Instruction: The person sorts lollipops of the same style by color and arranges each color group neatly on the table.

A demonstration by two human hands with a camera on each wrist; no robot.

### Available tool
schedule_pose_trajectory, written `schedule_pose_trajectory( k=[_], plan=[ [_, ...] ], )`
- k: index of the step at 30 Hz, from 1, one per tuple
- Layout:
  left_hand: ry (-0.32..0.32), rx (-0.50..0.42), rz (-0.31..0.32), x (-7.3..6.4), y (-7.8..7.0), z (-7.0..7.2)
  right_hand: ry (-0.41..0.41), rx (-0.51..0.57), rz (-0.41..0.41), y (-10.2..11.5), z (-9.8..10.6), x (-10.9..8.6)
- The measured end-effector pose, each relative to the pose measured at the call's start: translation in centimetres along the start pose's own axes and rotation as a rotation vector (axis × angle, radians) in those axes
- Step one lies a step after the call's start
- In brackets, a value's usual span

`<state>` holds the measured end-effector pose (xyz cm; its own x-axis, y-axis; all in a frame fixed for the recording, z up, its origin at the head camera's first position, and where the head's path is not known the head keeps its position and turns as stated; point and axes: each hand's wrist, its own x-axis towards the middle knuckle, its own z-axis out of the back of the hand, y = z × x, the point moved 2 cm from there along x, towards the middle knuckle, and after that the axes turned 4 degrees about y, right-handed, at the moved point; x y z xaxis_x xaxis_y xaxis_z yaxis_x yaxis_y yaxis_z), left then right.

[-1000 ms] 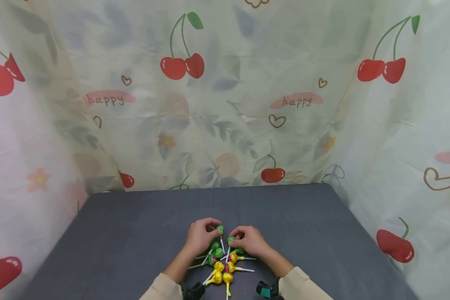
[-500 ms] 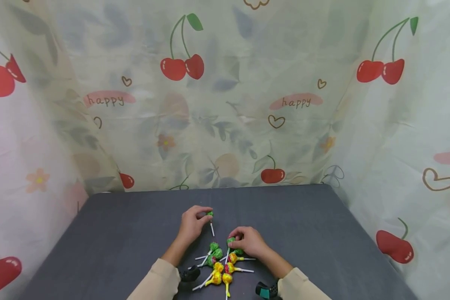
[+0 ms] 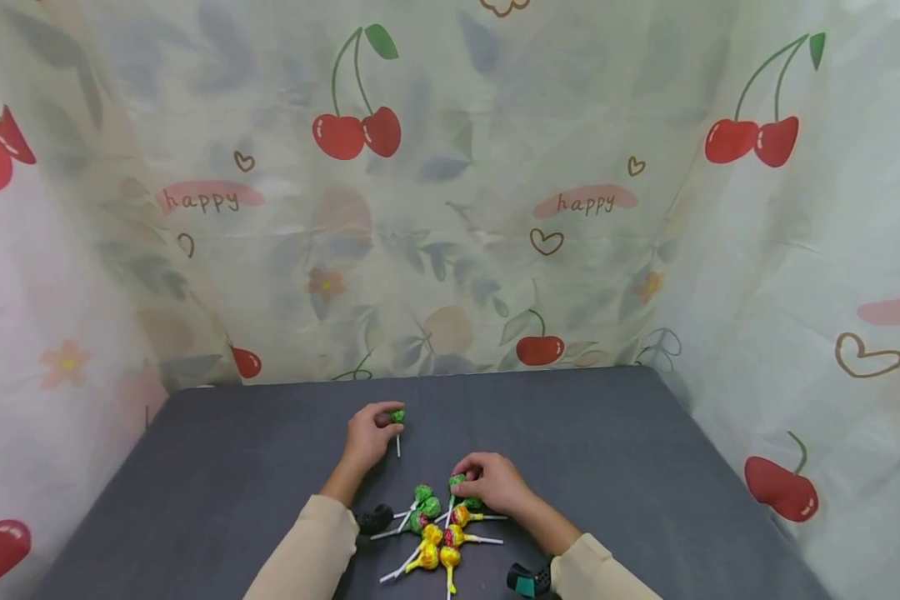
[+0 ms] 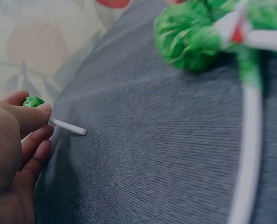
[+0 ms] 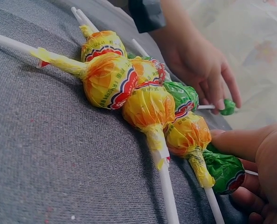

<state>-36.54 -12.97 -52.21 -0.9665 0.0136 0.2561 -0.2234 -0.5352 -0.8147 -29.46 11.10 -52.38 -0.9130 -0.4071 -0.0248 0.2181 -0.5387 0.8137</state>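
Note:
My left hand (image 3: 370, 433) pinches a green-wrapped lollipop (image 3: 397, 415) by its head over the far part of the table, the white stick pointing down. In the left wrist view that lollipop's stick (image 4: 69, 127) juts out past the fingers. My right hand (image 3: 495, 482) holds another green lollipop (image 3: 457, 481) between thumb and fingers at the far end of the pile. A further green lollipop (image 5: 222, 170) lies right by the right hand's fingers. Several yellow lollipops (image 3: 450, 557) and green lollipops (image 3: 423, 493) lie heaped together, sticks pointing outward.
The dark grey table (image 3: 585, 450) runs back to a printed curtain (image 3: 450, 167) with cherries, which also hangs on both sides. A black wrist device (image 3: 375, 520) sits on the left wrist, and another wrist device (image 3: 528, 580) on the right.
My left hand has carried its green lollipop away from the pile, forward and to the left. My right hand has stayed almost still with its lollipop.

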Motion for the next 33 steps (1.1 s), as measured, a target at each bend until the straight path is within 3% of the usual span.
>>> schedule_pose_trajectory(
  k=[8,14,21,26,33],
  plan=[
    [-0.018,0.068,0.041,0.5,0.4,0.0,0.006,-0.010,0.005,0.0,-0.1,0.1],
    [0.002,0.125,0.026,0.7,0.3,-0.3,-0.006,-0.021,0.017,0.2,0.0,0.0],
    [0.073,0.112,0.044,0.9,0.2,-0.2,-0.003,-0.020,0.015,-0.1,0.1,0.0],
    [0.127,0.085,0.034,0.8,0.6,0.5,0.000,-0.003,0.014,-0.1,0.0,0.0],
    [0.189,0.050,0.069,0.5,0.8,1.1,0.002,0.005,0.003,-0.1,0.0,0.0]
  ],
)
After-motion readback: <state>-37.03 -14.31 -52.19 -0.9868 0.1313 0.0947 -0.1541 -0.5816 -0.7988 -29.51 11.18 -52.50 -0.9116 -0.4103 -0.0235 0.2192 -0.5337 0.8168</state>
